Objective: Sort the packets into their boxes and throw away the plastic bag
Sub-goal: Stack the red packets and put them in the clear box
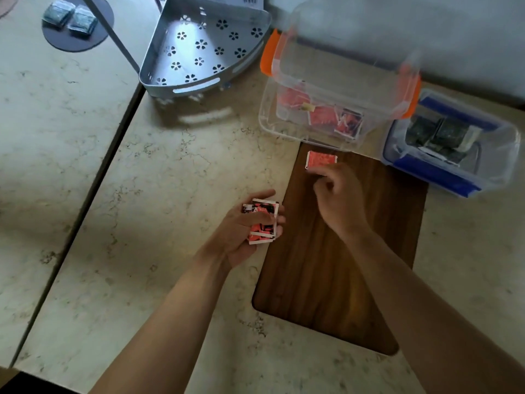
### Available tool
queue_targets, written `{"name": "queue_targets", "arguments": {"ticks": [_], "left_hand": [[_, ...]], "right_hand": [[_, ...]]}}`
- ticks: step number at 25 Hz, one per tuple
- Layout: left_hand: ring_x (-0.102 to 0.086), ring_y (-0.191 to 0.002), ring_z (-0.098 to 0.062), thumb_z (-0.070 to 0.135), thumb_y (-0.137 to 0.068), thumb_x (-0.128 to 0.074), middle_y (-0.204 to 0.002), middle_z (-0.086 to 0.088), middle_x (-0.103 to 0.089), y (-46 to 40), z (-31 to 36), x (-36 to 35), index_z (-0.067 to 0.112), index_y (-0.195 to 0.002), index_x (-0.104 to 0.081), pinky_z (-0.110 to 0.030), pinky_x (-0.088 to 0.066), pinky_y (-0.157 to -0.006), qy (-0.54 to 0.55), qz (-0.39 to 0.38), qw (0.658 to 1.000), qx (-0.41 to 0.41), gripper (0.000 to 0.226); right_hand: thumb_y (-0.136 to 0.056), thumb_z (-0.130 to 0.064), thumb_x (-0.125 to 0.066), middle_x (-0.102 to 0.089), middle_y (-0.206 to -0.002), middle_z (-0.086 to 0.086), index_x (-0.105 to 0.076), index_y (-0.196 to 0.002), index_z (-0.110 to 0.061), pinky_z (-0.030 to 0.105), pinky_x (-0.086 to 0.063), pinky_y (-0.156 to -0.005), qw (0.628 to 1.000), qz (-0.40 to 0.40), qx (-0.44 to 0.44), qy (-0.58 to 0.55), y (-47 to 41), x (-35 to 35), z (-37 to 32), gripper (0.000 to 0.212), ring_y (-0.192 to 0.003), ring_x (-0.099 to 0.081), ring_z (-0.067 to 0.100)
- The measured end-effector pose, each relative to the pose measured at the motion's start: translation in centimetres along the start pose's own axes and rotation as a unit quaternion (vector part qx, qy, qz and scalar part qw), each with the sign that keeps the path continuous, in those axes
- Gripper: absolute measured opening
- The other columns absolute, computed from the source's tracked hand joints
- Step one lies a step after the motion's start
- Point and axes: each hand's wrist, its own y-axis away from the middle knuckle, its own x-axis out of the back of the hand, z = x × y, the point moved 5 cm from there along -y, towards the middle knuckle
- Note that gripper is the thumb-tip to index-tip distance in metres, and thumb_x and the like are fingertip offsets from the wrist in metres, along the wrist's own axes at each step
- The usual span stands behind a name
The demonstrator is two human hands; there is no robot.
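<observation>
packets: a small stack of red packets [261, 221] is held in the left hand [244, 234], palm up, fingers curled round its sides, thumb along the far edge. just right of it, over the wooden board [326, 265], the right hand [338, 197] is seen with fingers bent; one single red packet [321, 159] is pinched at its near edge by the fingertips, though blur makes the exact contact hard to tell. beyond the right hand, the orange-latched clear box [326, 109] is found with its lid up and red packets inside. further right of that hand, the blue-latched box [451, 143] is seen holding dark packets. far beyond the left hand, two dark packets [69, 18] are left on a round dark mat [76, 38], beside a grey perforated corner shelf [199, 49]. no plastic bag can be made out.

handling, judged: packets are taken to be light, thin, glossy, so slippery against each other; a stack is best clamped by its long edges, a single one nipped at a sealed edge. the red ones are probably meant for the orange box.
</observation>
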Motion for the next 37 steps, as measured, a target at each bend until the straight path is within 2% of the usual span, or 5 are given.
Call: {"name": "queue_targets", "arguments": {"ticks": [5,16,27,31,37], "left_hand": [[-0.063,-0.07,-0.024,0.011,-0.092,-0.066,-0.094,-0.016,-0.066,-0.8,0.2,-1.3,0.012,-0.097,-0.062,-0.035,-0.056,-0.06,-0.003,0.001,1.0,-0.002,0.007],[-0.066,-0.078,-0.026,0.067,-0.09,-0.054,-0.094,-0.017,-0.068,0.3,-2.6,-1.6,0.004,-0.121,-0.061,-0.036,-0.058,-0.069,0.006,-0.009,0.997,0.073,0.07],[-0.071,-0.082,-0.026,0.062,-0.086,-0.06,-0.087,-0.012,-0.073,4.3,-6.2,-3.8,0.01,-0.113,-0.067,-0.038,-0.061,-0.073,-0.055,0.099,0.993,-0.025,0.059],[-0.069,-0.08,-0.023,0.034,-0.087,-0.074,-0.089,-0.009,-0.069,3.9,-7.0,-5.8,0.013,-0.097,-0.069,-0.038,-0.061,-0.073,0.058,0.071,0.995,-0.031,0.024],[-0.072,-0.11,-0.028,0.035,-0.102,-0.052,-0.114,-0.01,-0.077,2.0,-7.9,-11.6,0.013,-0.128,-0.058,-0.038,-0.062,-0.085,-0.098,0.046,0.991,-0.073,0.034]], "right_hand": [[-0.091,-0.036,-0.068,-0.039,-0.149,0.009,-0.043,-0.145,-0.022,0.04,-0.044,-0.108,0.988,-0.035,-0.042,0.145,-3.1,-0.5,3.3,0.062,-0.137,-0.044,0.026],[-0.097,-0.027,-0.057,-0.047,-0.097,-0.01,-0.065,-0.125,-0.027,0.008,-0.041,-0.073,0.994,-0.081,0.074,-0.006,4.8,-0.1,-1.7,0.029,-0.085,-0.048,-0.001],[-0.088,-0.044,-0.057,-0.065,-0.09,-0.015,-0.065,-0.117,-0.032,0.012,-0.044,-0.066,0.984,-0.164,-0.027,-0.062,13.4,0.2,-4.8,0.033,-0.081,-0.061,-0.001],[-0.09,-0.04,-0.061,-0.07,-0.099,-0.017,-0.07,-0.11,-0.03,0.008,-0.048,-0.072,0.987,-0.009,-0.09,-0.13,15.1,2.7,-2.4,0.024,-0.088,-0.063,-0.004],[-0.094,-0.053,-0.055,-0.072,-0.085,0.001,-0.07,-0.102,-0.022,0.024,-0.044,-0.056,0.849,-0.066,-0.372,-0.369,16.1,3.0,1.5,0.035,-0.071,-0.062,0.013]]}}
